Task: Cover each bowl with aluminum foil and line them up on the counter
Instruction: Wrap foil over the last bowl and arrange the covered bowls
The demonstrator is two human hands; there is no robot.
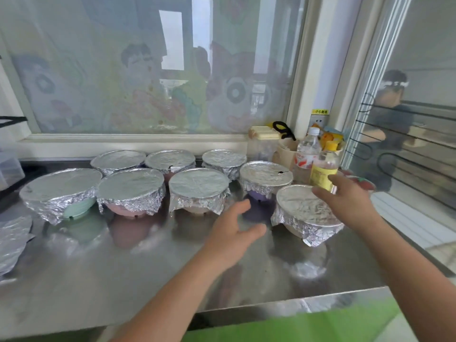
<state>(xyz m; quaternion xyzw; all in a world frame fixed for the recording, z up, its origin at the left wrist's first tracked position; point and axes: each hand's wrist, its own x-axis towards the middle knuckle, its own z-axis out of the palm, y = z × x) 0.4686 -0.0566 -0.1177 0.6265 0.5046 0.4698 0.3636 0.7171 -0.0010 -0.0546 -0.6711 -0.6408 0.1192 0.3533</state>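
Neither hand has hold of anything. Left hand [233, 230]: fingers spread and relaxed, thumb out, raised over the steel counter [138, 275] just left of the near-right bowl [304, 211]. Right hand [345, 201]: fingers straight, reaching over the far right rim of that bowl. Whether the fingertips touch its foil cannot be told from this angle.

Head view, bowls. Eight bowls noted, each with aluminium foil drawn flat across the top and crimped down the sides.
- Far row, three bowls along the window sill: far-left bowl [118, 160], far-middle bowl [170, 160], far-right bowl [224, 157].
- Next row, four bowls: green bowl [61, 187], pink bowl [130, 187], centre bowl [198, 187], purple bowl [265, 175].
- The near-right bowl stands alone, nearer than both rows and at their right end. It is close beside the purple bowl but apart from it.
- Small dark tears show in the foil of the far-middle bowl and the purple bowl.

Head view, other items.
- A loose foil sheet [12, 239] lies at the left edge of the counter.
- In the far right corner stand a lidded plastic container [262, 143] and a clear bottle with a red label [307, 154].
- A yellow-capped bottle [324, 166] stands just beyond the right hand.
- The window [138, 77] behind the rows carries a cartoon film.
- The glass panel [424, 58] on the right reflects a person.
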